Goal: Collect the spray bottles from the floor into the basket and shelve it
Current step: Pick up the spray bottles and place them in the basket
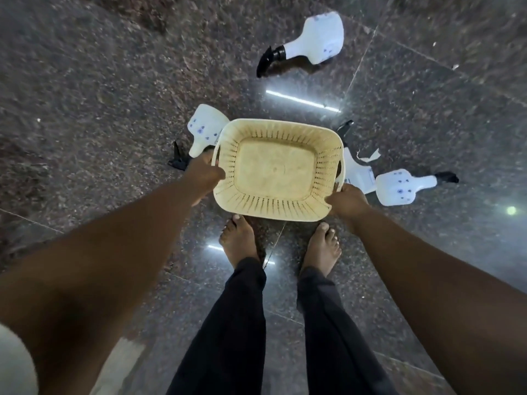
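Note:
I hold a cream slotted plastic basket (319,208) with nothing in it, just above my feet. My left hand (204,173) grips its left handle and my right hand (346,201) grips its right rim. White spray bottles with black triggers lie on the floor around it. One spray bottle (316,38) lies far ahead, another (205,132) sits partly behind the basket's left side, a third (405,186) lies to the right. A further bottle (359,172) is mostly hidden behind the basket's right edge.
The floor is dark polished granite (99,95) with tile seams and bright light reflections. My bare feet (239,240) stand right under the basket. A torn white scrap (370,156) lies by the right bottles.

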The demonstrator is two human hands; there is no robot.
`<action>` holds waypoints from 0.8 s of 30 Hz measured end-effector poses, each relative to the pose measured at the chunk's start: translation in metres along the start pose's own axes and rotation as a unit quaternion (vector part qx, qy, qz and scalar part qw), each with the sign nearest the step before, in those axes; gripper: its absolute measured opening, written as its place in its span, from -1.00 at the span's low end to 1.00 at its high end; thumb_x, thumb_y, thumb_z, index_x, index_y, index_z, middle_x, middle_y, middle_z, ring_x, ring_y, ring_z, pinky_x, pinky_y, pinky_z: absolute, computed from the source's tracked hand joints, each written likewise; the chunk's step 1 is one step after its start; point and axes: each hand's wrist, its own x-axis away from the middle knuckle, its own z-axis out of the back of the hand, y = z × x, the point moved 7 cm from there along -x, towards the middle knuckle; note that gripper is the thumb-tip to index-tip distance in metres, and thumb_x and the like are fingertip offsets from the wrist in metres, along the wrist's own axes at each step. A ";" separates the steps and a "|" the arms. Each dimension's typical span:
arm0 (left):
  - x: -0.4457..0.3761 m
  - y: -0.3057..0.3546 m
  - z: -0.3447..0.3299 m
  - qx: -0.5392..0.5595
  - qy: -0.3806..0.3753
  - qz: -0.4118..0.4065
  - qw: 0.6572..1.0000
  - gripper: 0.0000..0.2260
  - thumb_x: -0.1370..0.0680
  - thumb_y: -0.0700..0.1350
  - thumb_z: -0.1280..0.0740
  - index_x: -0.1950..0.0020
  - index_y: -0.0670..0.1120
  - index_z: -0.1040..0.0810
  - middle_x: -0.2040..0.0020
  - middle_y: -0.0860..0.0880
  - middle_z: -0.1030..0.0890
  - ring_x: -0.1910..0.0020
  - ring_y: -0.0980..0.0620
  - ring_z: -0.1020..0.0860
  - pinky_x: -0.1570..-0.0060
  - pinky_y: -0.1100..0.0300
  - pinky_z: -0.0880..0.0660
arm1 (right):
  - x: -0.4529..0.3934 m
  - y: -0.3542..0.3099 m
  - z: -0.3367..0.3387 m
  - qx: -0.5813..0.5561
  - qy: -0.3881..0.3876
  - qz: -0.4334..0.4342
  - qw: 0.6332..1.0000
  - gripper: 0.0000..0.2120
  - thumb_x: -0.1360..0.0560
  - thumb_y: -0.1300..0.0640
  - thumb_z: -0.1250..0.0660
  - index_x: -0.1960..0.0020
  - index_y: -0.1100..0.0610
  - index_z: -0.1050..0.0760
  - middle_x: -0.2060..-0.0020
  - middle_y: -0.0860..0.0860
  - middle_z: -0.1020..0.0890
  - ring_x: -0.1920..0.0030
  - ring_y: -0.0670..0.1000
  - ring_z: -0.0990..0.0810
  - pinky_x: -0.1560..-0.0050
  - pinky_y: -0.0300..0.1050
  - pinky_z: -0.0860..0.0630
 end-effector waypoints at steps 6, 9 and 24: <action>-0.002 0.019 0.000 -0.077 0.037 -0.004 0.996 -0.62 -0.44 -0.23 -0.25 -0.26 -0.10 -0.47 -0.15 -0.14 -0.60 -0.13 -0.15 -0.56 -0.09 -0.04 -0.55 | 0.012 0.003 0.005 -0.022 -0.010 0.015 1.000 -0.68 -0.42 0.28 -0.31 -0.17 0.16 -0.53 0.07 0.15 -0.63 0.10 0.17 -0.60 0.18 0.00 -0.55; 0.018 0.053 -0.014 -0.185 0.112 -0.053 0.975 -0.54 -0.47 -0.13 -0.27 -0.37 -0.11 -0.36 -0.32 -0.17 -0.47 -0.25 -0.20 -0.48 -0.19 -0.07 -0.49 | 0.023 0.010 0.038 -0.038 0.027 0.020 0.999 -0.57 -0.46 0.22 -0.31 -0.33 0.08 -0.43 0.08 0.14 -0.64 0.27 0.06 -0.57 0.33 -0.17 -0.47; -0.002 0.184 -0.249 -0.507 -0.010 -0.297 0.809 -0.55 -0.52 0.00 -0.27 -0.36 -0.14 -0.36 -0.31 -0.23 -0.43 -0.29 -0.26 -0.42 -0.28 -0.09 -0.37 | -0.051 0.077 0.227 -0.109 0.173 -0.017 0.979 -0.75 -0.47 0.25 -0.21 -0.07 0.10 -0.57 0.18 0.18 -0.65 0.23 0.12 -0.56 0.26 -0.06 -0.50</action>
